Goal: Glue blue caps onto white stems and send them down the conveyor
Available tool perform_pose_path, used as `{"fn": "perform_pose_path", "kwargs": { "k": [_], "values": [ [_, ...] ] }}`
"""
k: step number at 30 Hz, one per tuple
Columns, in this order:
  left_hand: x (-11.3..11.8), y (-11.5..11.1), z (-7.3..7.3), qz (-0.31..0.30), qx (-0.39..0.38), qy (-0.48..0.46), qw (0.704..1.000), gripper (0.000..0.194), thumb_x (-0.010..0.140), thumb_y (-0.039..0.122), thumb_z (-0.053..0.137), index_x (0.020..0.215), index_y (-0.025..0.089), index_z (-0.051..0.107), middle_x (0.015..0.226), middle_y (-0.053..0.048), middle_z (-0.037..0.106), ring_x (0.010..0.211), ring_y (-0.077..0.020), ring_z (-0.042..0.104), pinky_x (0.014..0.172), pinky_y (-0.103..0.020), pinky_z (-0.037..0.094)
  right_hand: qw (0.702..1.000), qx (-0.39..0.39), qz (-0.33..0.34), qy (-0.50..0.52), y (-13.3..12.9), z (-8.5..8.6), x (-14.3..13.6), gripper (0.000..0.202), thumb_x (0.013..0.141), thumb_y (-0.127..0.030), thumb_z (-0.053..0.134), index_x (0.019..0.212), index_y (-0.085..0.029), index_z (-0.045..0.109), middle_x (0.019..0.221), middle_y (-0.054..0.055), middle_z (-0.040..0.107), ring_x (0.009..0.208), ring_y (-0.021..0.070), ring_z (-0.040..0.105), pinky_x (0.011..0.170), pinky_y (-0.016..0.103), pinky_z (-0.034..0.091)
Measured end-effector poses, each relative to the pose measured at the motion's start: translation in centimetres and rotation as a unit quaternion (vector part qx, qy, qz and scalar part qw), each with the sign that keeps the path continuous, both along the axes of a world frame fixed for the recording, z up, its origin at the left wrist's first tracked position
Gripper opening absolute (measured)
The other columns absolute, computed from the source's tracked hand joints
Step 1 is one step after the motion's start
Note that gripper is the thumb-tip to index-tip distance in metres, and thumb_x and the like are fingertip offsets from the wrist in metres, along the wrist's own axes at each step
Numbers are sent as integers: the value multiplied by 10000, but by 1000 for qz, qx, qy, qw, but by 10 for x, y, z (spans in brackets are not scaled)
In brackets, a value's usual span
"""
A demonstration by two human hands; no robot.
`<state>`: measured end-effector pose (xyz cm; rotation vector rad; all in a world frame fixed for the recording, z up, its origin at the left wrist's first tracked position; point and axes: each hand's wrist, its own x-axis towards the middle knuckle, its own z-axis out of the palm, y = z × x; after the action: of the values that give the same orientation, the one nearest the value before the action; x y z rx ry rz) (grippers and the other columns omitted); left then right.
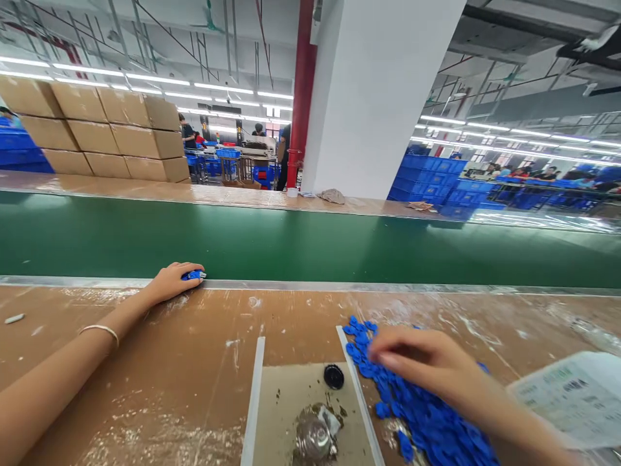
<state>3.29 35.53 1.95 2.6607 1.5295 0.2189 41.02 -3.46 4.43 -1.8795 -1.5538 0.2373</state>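
My left hand [177, 281] is closed round a small blue part [194, 276] with a pale metallic end, at the near edge of the green conveyor belt [233, 243]. On the right, my right hand [422, 356] hovers over or touches a heap of small blue pieces [427, 414]; its thumb and forefinger are bent close together, blurred by motion, and whatever lies between their tips cannot be made out.
Between two pale strips, a beige sheet [276, 408] bears a black round cap [334, 376] and a clear, wet-looking object [315, 437]. A printed plastic bag [572, 395] lies at right. Cartons [97, 133] stand beyond the belt at left.
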Motion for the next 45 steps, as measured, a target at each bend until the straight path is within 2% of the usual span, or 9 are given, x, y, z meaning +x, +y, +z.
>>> {"fn": "perform_pose_path", "kwargs": {
  "k": [8,13,17,23,35,39,42,43,45],
  "values": [
    [39,-116,-23,-122,15,-30,992,499,824,507,495,1243,280,642,1356,-44,590,1258,-289,489,1077,-393,337,985,-64,-95,-127,36,-60,1,281,893,-229,440,950,-187,711,1023,97,710,1003,270,649,896,396,492],
    [55,-206,-30,-186,-12,-18,982,461,850,518,573,1285,369,598,1389,-15,563,1278,-298,464,1069,-455,322,975,-87,-92,-182,35,-72,0,277,891,-223,458,822,-191,724,933,105,711,898,268,673,803,364,505],
    [54,-250,-31,-216,-24,-26,976,570,816,536,648,1335,319,556,1402,-58,545,1307,-317,440,1127,-502,261,968,-104,-93,-207,35,-75,0,289,900,-205,460,755,-196,709,874,102,709,852,263,674,734,337,482],
    [40,-260,-25,-329,26,-69,941,573,805,369,693,1339,230,539,1430,-148,496,1364,-391,367,1129,-664,189,961,-134,-129,-204,38,-77,3,236,889,-268,523,761,-218,715,799,73,707,744,256,670,596,308,420],
    [47,-250,-12,-497,76,-48,863,271,969,129,450,1163,140,639,1116,-138,706,1131,-249,614,1059,-423,443,964,-119,-152,-185,38,-75,-4,190,834,-264,535,838,-200,714,844,95,722,762,272,676,618,327,435],
    [43,-271,-4,-471,50,-106,875,222,949,180,533,1123,117,657,1035,-158,714,1013,-269,645,931,-424,508,969,-91,-144,-177,40,-72,-3,198,809,-237,509,810,-179,699,833,123,717,776,283,669,669,353,462],
    [39,-312,-2,-315,-131,-321,883,210,887,243,657,1083,173,677,1007,-111,712,946,-219,660,863,-344,527,977,-59,-131,-156,31,-61,-8,235,804,-253,495,908,-164,687,951,142,719,891,306,666,764,401,493],
    [39,-328,-2,-224,-221,-399,861,201,869,285,689,1050,199,687,968,-82,714,887,-190,666,808,-299,533,981,-48,-121,-147,24,-56,-13,252,810,-270,500,961,-169,675,1004,129,717,942,295,662,804,398,499],
    [43,-361,-7,-47,-397,-531,747,256,844,398,716,1009,205,683,847,-55,714,764,-164,677,636,-225,520,990,-21,-71,-118,5,-46,-29,270,835,-315,520,1050,-203,639,1079,76,706,1007,241,655,854,348,506]
  ]
}}
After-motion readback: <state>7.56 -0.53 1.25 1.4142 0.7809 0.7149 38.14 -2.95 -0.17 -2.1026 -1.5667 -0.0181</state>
